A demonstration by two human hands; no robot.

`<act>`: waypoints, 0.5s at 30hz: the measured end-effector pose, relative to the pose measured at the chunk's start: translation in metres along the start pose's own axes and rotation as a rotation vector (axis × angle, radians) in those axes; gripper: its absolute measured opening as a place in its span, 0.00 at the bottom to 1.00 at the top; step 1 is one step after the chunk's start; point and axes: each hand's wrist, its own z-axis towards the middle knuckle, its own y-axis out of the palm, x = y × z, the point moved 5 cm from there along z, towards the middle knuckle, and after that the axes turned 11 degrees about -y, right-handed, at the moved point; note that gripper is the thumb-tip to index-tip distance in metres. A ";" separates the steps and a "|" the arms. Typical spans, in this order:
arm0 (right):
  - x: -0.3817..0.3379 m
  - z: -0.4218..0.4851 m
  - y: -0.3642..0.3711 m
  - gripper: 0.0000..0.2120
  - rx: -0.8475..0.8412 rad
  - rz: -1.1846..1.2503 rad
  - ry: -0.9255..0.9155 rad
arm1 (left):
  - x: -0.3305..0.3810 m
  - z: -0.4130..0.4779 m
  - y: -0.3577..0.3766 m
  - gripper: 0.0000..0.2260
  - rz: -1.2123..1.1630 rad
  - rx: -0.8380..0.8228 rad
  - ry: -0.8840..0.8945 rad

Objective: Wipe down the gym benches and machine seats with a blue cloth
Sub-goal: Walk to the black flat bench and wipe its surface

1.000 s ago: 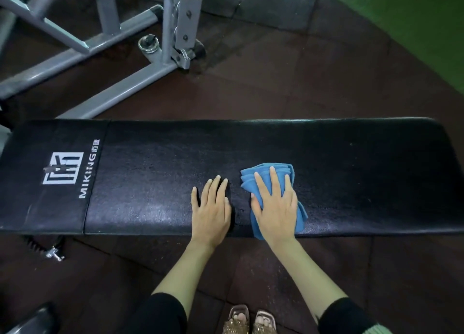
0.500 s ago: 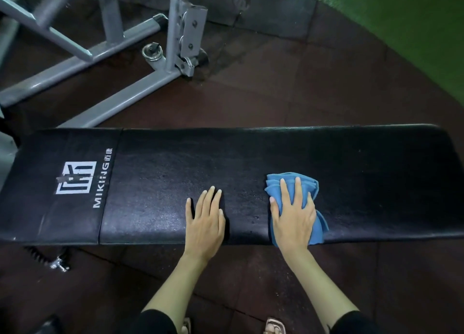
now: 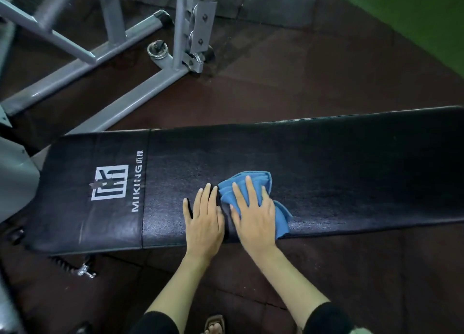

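A long black padded bench [image 3: 339, 173] runs across the view, with a white MIKING logo [image 3: 110, 183] on its left section. My right hand [image 3: 253, 215] lies flat on a folded blue cloth [image 3: 256, 183] near the bench's front edge, pressing it onto the pad. My left hand [image 3: 204, 220] rests flat and empty on the bare pad just to the left, fingers together, almost touching the cloth. The cloth's middle is hidden under my right palm.
A grey steel machine frame [image 3: 140, 87] with an upright post and bracket [image 3: 198, 29] stands on the dark rubber floor behind the bench at the left. Green turf [image 3: 426, 14] fills the far right corner. A coiled pin [image 3: 85, 271] hangs below the bench's left end.
My right hand has slid the cloth leftward along the pad, back beside my left hand. The view has shifted, so the bench now looks tilted.
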 end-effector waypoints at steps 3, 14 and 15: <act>0.017 -0.003 0.000 0.24 0.015 -0.035 -0.114 | 0.001 0.000 -0.004 0.23 -0.019 -0.007 -0.001; 0.148 -0.029 -0.029 0.28 0.085 0.036 0.460 | -0.013 -0.001 -0.012 0.22 -0.016 -0.060 0.088; 0.144 -0.027 -0.028 0.28 0.102 0.048 0.513 | -0.017 0.000 -0.013 0.22 -0.015 -0.056 0.085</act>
